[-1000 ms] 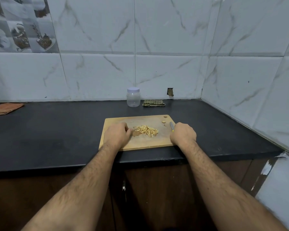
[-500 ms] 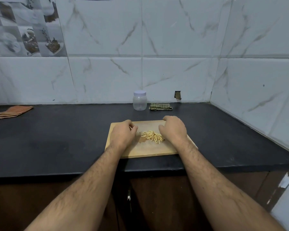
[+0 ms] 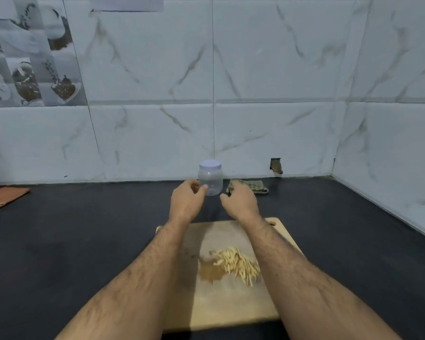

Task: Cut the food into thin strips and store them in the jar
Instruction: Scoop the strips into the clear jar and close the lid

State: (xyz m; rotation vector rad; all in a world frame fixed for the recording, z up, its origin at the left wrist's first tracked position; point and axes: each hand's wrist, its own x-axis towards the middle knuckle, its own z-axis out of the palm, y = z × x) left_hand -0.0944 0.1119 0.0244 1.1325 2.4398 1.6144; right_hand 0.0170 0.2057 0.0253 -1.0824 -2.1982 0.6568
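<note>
The left hand [image 3: 187, 199] reached the jar's [image 3: 210, 180] side, fingers loosely curled, gripping nothing. The lidded jar stood by the wall, seemingly light, smooth plastic, best clasped around its body. The right hand [image 3: 241, 201] hovered relaxed, holding nothing.

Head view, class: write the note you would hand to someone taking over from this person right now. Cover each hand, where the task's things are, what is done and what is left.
Left hand: empty, fingers loosely curled, reaching at the jar; contact unclear.
Right hand: empty, near the jar's right side, not touching it.
Jar: upright by the back wall, lid on, looks empty.
Strips: piled on the cutting board, beside a brown stain.
Knife: not visible.
Done: cutting, apparently.
Left: open the jar, put the strips in, close it.
</note>
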